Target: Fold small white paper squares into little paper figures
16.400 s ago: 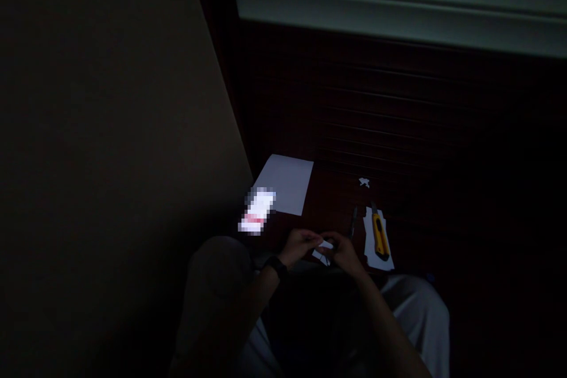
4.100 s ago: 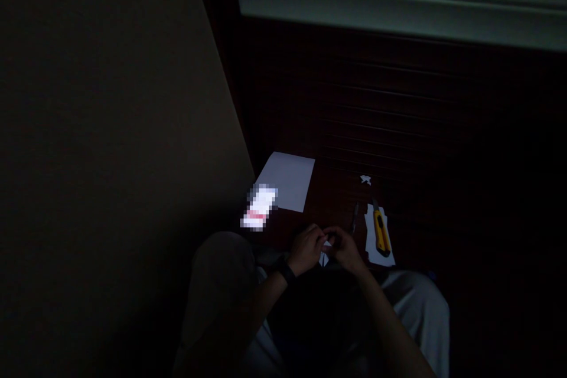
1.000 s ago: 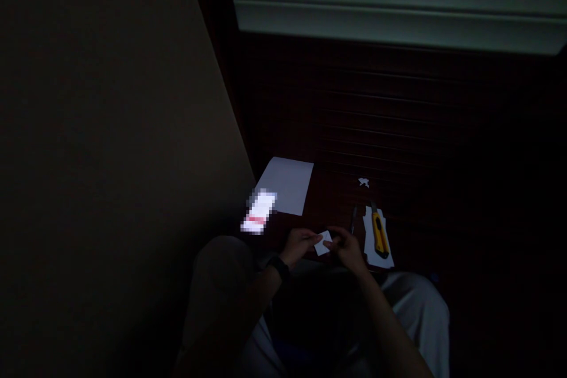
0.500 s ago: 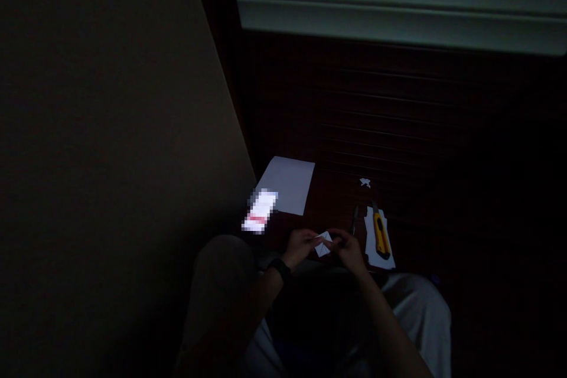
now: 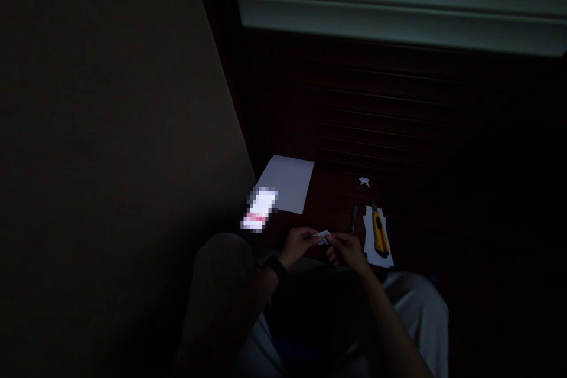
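Note:
A small piece of folded white paper point(image 5: 323, 236) is pinched between my two hands, just above the near edge of the dark table. My left hand point(image 5: 301, 244), with a dark band at the wrist, grips its left side. On the paper's right side, my right hand point(image 5: 349, 251) is closed with thumb and fingertips. The room is dim, so the exact folds are hard to make out. Right of my right hand, a yellow box cutter point(image 5: 380, 235) lies on some white paper pieces point(image 5: 370, 248). A thin dark pen-like thing point(image 5: 354, 218) lies beside them.
A large white sheet point(image 5: 290, 180) lies at the table's back left, with a lit, blurred phone-like screen point(image 5: 260, 209) over its near corner. A small crumpled or folded white paper piece point(image 5: 364, 181) sits at the back. A wall point(image 5: 133, 130) rises close on the left.
The folded paper showed a diamond-shaped face with creases; now it is tilted and looks flatter and narrower. My right hand's fingers have curled lower beneath it.

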Demonstrator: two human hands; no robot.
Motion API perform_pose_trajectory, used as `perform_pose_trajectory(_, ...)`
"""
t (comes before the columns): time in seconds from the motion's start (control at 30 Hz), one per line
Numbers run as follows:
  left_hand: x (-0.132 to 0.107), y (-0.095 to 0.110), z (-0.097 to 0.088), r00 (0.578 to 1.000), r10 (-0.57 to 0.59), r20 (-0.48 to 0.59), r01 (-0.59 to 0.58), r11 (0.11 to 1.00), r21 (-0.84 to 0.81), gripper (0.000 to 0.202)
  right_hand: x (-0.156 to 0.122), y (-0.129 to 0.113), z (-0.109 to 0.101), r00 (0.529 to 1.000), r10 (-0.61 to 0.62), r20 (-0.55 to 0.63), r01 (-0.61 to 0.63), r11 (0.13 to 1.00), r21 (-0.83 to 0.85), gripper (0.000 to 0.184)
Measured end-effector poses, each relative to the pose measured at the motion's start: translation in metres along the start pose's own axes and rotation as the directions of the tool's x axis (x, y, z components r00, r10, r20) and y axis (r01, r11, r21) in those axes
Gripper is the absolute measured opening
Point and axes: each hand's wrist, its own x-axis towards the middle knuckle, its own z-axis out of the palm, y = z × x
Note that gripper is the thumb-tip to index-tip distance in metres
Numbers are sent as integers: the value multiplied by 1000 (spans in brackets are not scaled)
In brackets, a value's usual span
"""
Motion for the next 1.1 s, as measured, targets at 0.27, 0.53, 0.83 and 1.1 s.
perform_pose_trajectory(0.27,3,2,-2,999,-39,-38,39,999,5,30,0,0,1,997,-82,10,82,997,-7,40)
perform_pose_trajectory(0.53,1,4,5,994,-70,-85,60,992,-112,36,-1,1,2,995,-97,-9,97,995,6,35)
perform_pose_trajectory(0.83,-1,1,2,993,-84,-78,74,990,-119,36,0,2,2,998,-52,-23,53,998,30,39)
perform_pose_trajectory(1.1,4,1,5,998,-3,-56,2,1000,-15,31,1,2,6,995,-92,-44,91,996,-5,40)
